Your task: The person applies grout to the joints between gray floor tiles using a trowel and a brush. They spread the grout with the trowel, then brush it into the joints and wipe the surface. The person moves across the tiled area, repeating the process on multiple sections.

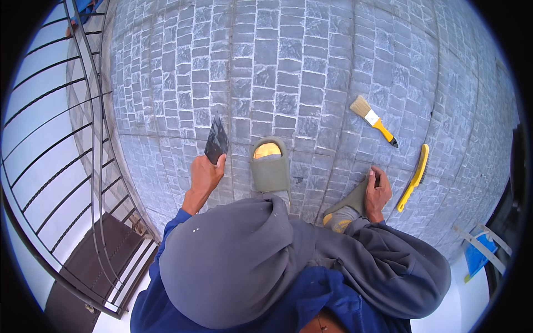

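My left hand (206, 177) is closed round a dark, pointed trowel (217, 140). Its blade points away from me over the paving, and its handle is hidden in my grip. My right hand (378, 194) hangs beside my right sandal (355, 201) with the fingers curled in, and no object shows in it. To its right lies a yellow-handled wire brush (413, 177), bristles facing right. Farther off rests a paintbrush (375, 120) with pale bristles and a yellow handle with a black end. My left sandal (271, 173) stands between the hands.
Grey stone-patterned paving (288, 61) with pale joints spreads ahead. Dark metal railings (91, 139) run along the left, with a brown panel (91, 272) below. At the far right, a blue object (480, 254) sits by pale bars. Blue cloth (86, 8) shows at the upper left.
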Tool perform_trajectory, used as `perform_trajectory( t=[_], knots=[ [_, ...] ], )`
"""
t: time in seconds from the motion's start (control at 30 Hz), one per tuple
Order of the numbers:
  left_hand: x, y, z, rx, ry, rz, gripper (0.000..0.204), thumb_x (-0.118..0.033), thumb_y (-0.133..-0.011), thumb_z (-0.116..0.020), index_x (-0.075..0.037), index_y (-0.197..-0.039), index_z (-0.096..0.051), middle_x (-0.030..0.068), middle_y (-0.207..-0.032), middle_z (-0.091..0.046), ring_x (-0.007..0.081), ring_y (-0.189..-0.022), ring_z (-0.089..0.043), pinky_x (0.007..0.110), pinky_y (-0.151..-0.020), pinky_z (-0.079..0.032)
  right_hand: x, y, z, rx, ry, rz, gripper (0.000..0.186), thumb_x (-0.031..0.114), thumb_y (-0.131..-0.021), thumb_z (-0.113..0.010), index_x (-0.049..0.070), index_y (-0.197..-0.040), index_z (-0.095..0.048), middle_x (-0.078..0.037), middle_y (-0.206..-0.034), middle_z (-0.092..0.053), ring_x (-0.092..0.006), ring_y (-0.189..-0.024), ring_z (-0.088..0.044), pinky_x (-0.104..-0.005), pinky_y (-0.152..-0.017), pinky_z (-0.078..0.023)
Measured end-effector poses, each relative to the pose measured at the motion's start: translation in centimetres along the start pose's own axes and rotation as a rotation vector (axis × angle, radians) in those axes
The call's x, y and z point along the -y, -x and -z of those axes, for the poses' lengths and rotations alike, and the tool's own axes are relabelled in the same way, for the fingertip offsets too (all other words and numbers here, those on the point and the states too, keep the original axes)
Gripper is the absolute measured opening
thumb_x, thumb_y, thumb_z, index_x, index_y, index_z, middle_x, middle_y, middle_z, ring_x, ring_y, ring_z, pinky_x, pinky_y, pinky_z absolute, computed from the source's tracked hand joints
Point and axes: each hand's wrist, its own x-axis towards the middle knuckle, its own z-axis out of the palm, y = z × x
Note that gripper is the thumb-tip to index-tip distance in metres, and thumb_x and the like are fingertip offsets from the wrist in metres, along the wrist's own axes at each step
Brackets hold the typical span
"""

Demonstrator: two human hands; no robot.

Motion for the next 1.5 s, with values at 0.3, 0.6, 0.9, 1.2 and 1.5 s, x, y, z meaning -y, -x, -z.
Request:
perform_trajectory(
  t=[0.3,0.6,0.9,1.2,1.5],
  knots=[
    [-6.6,-10.2,8.5,-0.299,0.51,-0.069,0.03,-0.03,-0.094,-0.071,0.0,-0.093,-0.069,0.0037,-0.065,-0.061,0.0139,-0.049,-0.059,0.03,-0.045,-0.043,-0.4,-0.2,-0.2,-0.076,0.004,0.115,0.016,0.016,-0.092,-0.066,0.007,-0.104,-0.072,-0.01,-0.087,-0.07,-0.0239,-0.076,-0.067,-0.0349,-0.069,-0.051],
    [-11.2,-33.1,6.6,-0.421,0.326,-0.121,0.056,-0.054,-0.092,-0.06,-0.004,-0.071,-0.072,0.0073,-0.055,-0.067,0.0272,-0.061,-0.07,0.042,-0.067,-0.052,-0.3,0.1,-0.2,-0.099,-0.039,0.066,0.017,0.015,-0.091,-0.067,0.007,-0.105,-0.072,-0.011,-0.086,-0.071,-0.0246,-0.075,-0.068,-0.0354,-0.07,-0.052],
    [-11.7,-36.8,5.5,-0.465,0.15,-0.096,0.057,-0.055,-0.09,-0.059,-0.001,-0.083,-0.075,0.0148,-0.066,-0.071,0.0382,-0.074,-0.071,0.048,-0.075,-0.053,-0.4,-0.1,-0.3,-0.091,-0.027,0.102,0.016,0.013,-0.09,-0.067,0.006,-0.104,-0.071,-0.012,-0.086,-0.069,-0.0264,-0.075,-0.067,-0.0358,-0.07,-0.052],
    [-12.3,-36.0,5.3,-0.513,-0.014,-0.315,0.045,-0.039,-0.089,-0.064,0.005,-0.079,-0.071,0.0296,-0.079,-0.068,0.0482,-0.075,-0.068,0.053,-0.067,-0.054,0.0,-0.2,-0.3,-0.067,-0.038,0.087,0.015,0.014,-0.092,-0.066,0.006,-0.103,-0.071,-0.011,-0.088,-0.071,-0.0266,-0.077,-0.068,-0.0361,-0.069,-0.052],
    [-7.1,-25.5,2.7,-0.417,0.143,-0.279,0.047,-0.036,-0.091,-0.068,0.004,-0.066,-0.068,0.0259,-0.061,-0.062,0.0448,-0.06,-0.065,0.051,-0.056,-0.049,-0.1,-0.1,-0.3,-0.078,-0.004,0.09,0.016,0.015,-0.092,-0.066,0.006,-0.104,-0.072,-0.012,-0.088,-0.07,-0.026,-0.075,-0.067,-0.036,-0.069,-0.051]
  ],
)
